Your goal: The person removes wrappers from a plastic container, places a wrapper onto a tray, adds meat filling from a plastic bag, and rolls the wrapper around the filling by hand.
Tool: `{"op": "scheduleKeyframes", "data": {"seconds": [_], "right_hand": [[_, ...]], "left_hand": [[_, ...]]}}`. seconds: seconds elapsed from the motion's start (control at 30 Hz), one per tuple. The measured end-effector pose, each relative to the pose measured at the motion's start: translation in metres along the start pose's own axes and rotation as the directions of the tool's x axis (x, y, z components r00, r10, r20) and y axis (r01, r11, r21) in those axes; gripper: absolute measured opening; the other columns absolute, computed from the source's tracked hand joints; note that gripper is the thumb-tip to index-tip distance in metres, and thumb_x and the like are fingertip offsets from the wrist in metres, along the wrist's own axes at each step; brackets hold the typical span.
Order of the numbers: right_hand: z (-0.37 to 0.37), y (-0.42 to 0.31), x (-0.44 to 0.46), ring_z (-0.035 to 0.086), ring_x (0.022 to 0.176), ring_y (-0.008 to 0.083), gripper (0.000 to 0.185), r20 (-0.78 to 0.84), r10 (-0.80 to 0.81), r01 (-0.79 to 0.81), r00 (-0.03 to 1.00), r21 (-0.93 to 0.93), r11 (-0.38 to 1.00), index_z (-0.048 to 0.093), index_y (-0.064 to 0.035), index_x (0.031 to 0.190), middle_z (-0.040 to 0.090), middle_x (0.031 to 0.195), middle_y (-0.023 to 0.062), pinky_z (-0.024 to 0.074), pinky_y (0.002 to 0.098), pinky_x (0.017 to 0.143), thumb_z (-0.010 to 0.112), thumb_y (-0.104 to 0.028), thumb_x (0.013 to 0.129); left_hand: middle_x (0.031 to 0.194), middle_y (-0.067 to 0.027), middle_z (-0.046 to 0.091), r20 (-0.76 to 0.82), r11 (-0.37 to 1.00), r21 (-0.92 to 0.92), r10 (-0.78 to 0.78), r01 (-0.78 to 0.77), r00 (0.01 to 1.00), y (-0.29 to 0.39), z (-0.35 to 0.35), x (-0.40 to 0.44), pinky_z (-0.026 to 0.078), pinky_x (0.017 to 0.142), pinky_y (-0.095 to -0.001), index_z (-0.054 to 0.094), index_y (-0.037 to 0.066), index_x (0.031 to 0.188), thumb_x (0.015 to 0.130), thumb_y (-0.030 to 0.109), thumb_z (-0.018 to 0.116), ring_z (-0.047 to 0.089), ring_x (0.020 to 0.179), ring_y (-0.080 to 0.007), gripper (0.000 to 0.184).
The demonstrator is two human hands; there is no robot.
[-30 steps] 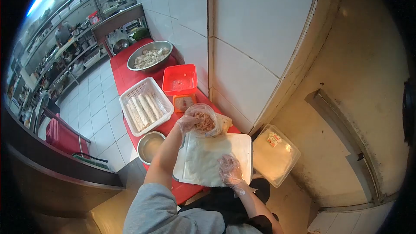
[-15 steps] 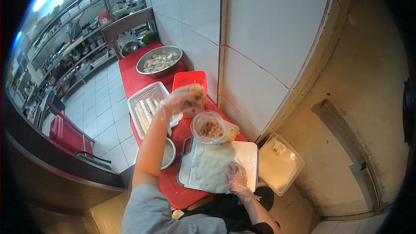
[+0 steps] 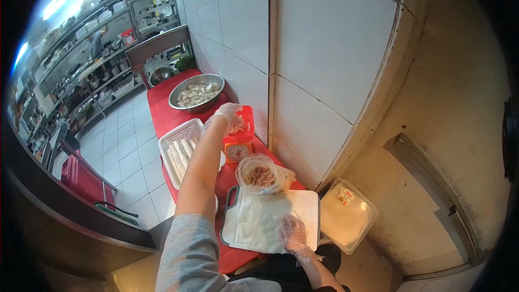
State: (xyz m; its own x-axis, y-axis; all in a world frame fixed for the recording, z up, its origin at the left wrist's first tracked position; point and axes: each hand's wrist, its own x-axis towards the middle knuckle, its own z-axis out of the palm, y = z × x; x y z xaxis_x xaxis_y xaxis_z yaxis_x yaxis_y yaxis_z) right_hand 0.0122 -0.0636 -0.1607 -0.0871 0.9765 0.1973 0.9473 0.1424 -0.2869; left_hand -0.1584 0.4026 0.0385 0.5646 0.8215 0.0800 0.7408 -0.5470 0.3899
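My gloved left hand (image 3: 227, 114) reaches over a red plastic tray (image 3: 247, 117), its fingers curled round a lump of minced filling (image 3: 237, 126). Beneath the tray stands an orange dial scale (image 3: 238, 152). My gloved right hand (image 3: 292, 232) rests on a stack of thin white wrapper sheets (image 3: 259, 227), fingers loosely spread. These sheets lie on a white cutting board (image 3: 309, 205). Just behind the board is a bag-lined bowl (image 3: 254, 162) with more minced filling (image 3: 261, 176).
White rolls (image 3: 181, 154) lie in a white plastic basket (image 3: 165, 161) on the red table (image 3: 162, 100). Farther back stands a metal bowl (image 3: 175, 103) of pale food pieces. A clear-lidded box (image 3: 348, 216) sits at the right, near the tiled wall (image 3: 313, 65). Shelves and a person are in the background.
My left hand has moved from above the tray's front, holding a brownish clump, down and back into the tray. The scale's dial has come into sight. My right hand stays on the sheets.
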Motion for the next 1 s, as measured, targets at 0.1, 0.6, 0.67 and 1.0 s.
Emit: {"op": "scheduleKeyframes", "data": {"seconds": [0.1,0.6,0.67,1.0], "right_hand": [[-0.003,-0.003,0.0,0.044,0.128,0.0358,0.049,-0.012,-0.012,0.012,1.0,-0.02,1.0,0.056,-0.008,0.13,0.048,0.137,0.0163,0.0337,0.0504,0.108,0.062,-0.027,0.085],[0.011,0.001,0.0,0.044,0.13,0.0334,0.043,0.026,0.037,-0.036,0.999,-0.019,0.999,0.059,-0.0082,0.126,0.049,0.138,0.0163,0.0313,0.0468,0.11,0.056,-0.03,0.089],[0.01,-0.001,0.0,0.045,0.13,0.0323,0.042,0.047,0.056,-0.054,0.997,-0.025,0.998,0.059,-0.0093,0.126,0.05,0.137,0.015,0.031,0.0462,0.111,0.055,-0.03,0.09],[0.0,-0.004,0.003,0.046,0.13,0.031,0.043,0.083,0.129,-0.142,0.988,0.179,0.973,0.058,-0.0107,0.128,0.051,0.138,0.0124,0.0331,0.0469,0.11,0.054,-0.031,0.09]], "left_hand": [[0.117,-0.0145,0.067,0.08,0.989,0.14,0.044,-0.055,0.996,0.022,-0.039,-0.002,0.053,0.091,-0.0376,0.066,0.008,0.12,0.072,0.026,0.075,0.066,0.105,-0.03,0.053],[0.096,-0.0096,0.072,-0.022,0.653,-0.75,-0.181,0.103,0.983,0.047,0.243,-0.124,0.055,0.073,-0.039,0.071,0.006,0.104,0.087,0.016,0.06,0.066,0.076,-0.0288,0.023],[0.097,-0.0129,0.072,-0.103,0.924,-0.381,-0.083,0.038,0.991,0.05,0.259,-0.132,0.055,0.076,-0.0403,0.071,0.008,0.103,0.089,0.02,0.058,0.067,0.081,-0.0313,0.023],[0.111,-0.0153,0.07,0.032,0.919,-0.283,-0.275,0.273,0.961,0.069,0.251,-0.132,0.047,0.097,-0.0416,0.073,0.007,0.109,0.092,0.032,0.056,0.064,0.107,-0.0306,0.034]]}}
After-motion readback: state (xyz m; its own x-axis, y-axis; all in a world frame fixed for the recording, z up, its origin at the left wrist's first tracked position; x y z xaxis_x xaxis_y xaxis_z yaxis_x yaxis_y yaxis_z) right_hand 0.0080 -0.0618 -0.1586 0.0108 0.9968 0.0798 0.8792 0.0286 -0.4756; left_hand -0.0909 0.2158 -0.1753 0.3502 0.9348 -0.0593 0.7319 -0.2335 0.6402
